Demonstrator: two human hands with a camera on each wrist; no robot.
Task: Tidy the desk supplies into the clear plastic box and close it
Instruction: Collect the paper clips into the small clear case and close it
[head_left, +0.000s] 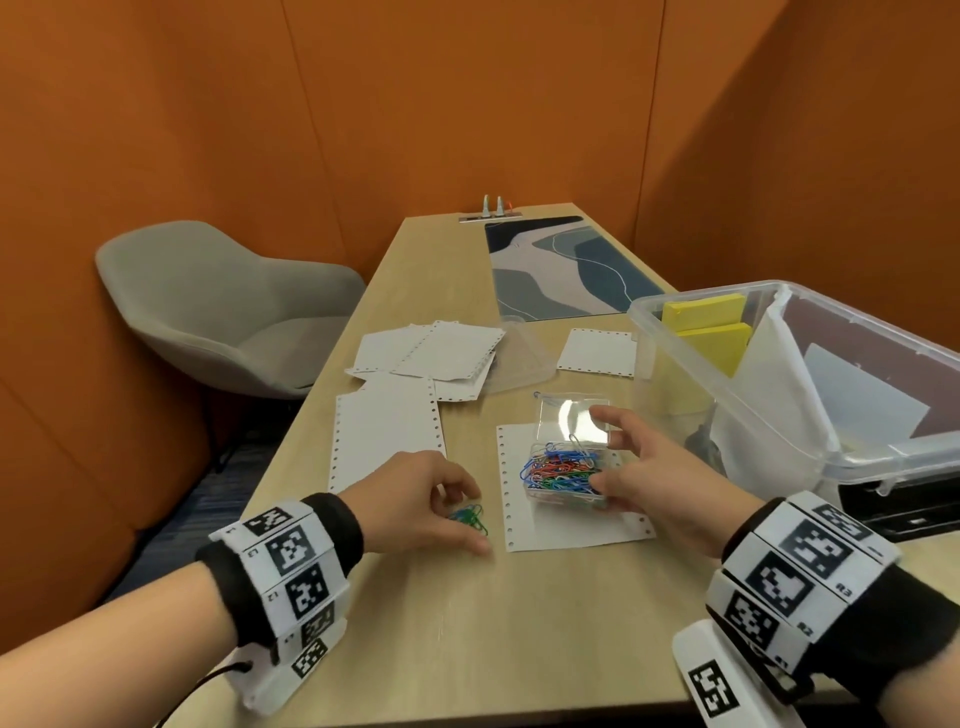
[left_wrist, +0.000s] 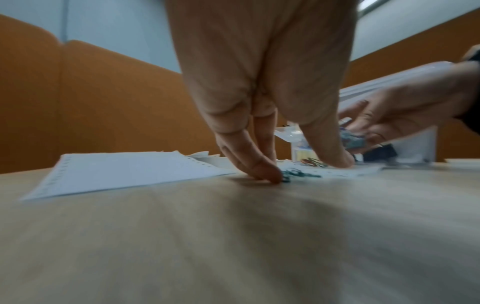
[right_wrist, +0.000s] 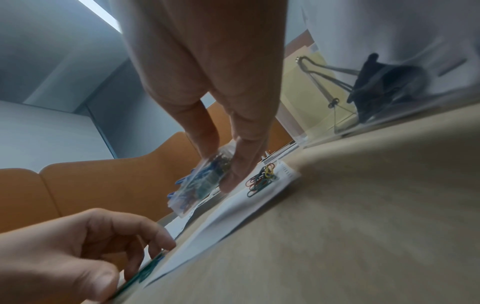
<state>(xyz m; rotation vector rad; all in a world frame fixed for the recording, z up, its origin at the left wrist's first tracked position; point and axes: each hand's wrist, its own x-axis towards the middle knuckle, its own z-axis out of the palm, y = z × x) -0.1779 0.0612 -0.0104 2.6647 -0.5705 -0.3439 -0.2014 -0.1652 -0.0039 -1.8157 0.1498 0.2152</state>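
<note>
The left hand (head_left: 415, 499) curls its fingers (left_wrist: 262, 170) narrowly around a few green paper clips (head_left: 470, 517) on the bench (head_left: 519, 623). The right hand (head_left: 660, 478) grips the small clear case of paper clips (head_left: 563, 470) over a sheet of paper (head_left: 566, 530), thumb and fingers spread across it, beside the clear plastic box (head_left: 810, 384).

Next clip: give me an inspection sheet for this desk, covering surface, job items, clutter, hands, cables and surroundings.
Surface: wooden desk, patterned mat at far end.
Job's things: large clear plastic box open at right, yellow note pads and a black binder clip inside; small clear case of coloured paper clips with lid up; loose paper clips on the desk.
Clutter: perforated paper sheets scattered.
Hands: left hand pinches the loose clips; right hand has its grip on the small case.
Cables: plugs in the far desk socket.
Surroundings: orange walls, grey chair.
</note>
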